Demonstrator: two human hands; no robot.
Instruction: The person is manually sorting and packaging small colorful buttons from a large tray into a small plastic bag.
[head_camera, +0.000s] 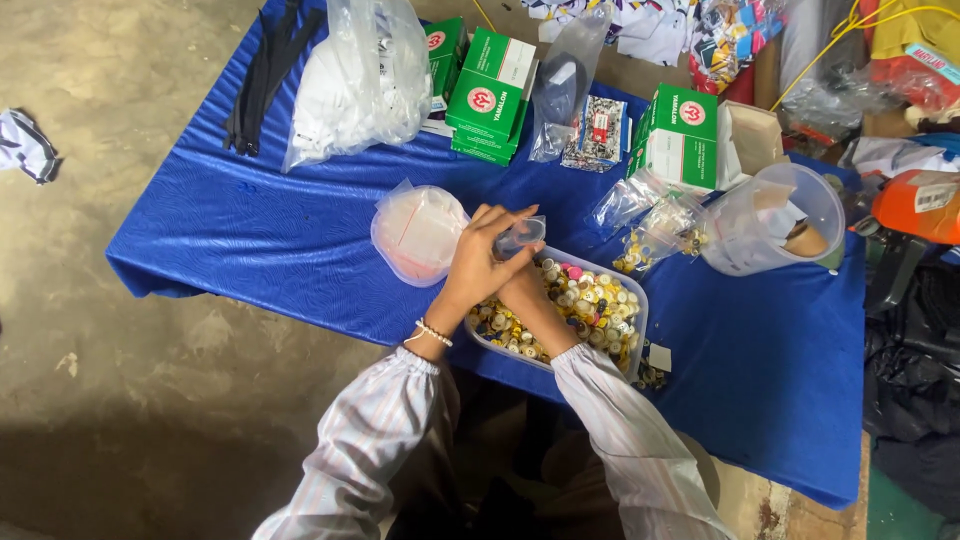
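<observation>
My left hand (480, 258) and my right hand (527, 290) meet over a clear plastic tub (640, 300) full of mixed buttons, mostly white and yellow with a few pink ones. Both hands pinch a small clear plastic bag (522, 235) held just above the tub's far left corner. The left hand lies partly over the right, hiding most of its fingers. A beaded bracelet circles my left wrist. Both arms wear pale striped sleeves.
A blue cloth (260, 240) covers the low table. A stack of small clear bags (418, 232) lies left of the tub. Green-and-white boxes (490, 95), large bags (365, 80), a clear jug (775, 220) and bagged buttons (660, 230) stand behind. A bare concrete floor lies left.
</observation>
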